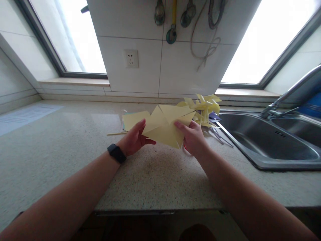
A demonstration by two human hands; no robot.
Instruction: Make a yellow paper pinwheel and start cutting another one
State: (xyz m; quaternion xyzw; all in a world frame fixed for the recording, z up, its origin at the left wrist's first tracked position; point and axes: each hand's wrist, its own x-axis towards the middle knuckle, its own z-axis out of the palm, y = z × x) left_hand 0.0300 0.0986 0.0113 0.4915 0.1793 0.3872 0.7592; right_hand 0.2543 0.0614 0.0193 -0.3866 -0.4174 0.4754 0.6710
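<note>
A pale yellow sheet of paper (164,129) with slits cut inward from its corners is held up over the counter between my two hands. My left hand (135,137), below a black wristwatch, grips the sheet's left side, its thumb above and fingers beneath. On the right side, my right hand (194,135) pinches the paper with the thumb lying on top. Behind the left hand lies more yellow paper (135,119), and a thin stick (116,134) pokes out near it. Partly hidden by the right hand is a red-and-white round item (186,150).
Yellow paper pinwheels (207,107) are heaped at the back right, with purple paper (214,116) and thin sticks (222,136). A steel sink (265,137) with a faucet (273,107) is on the right. A printed sheet (27,115) lies far left; a wall socket (131,58) is behind.
</note>
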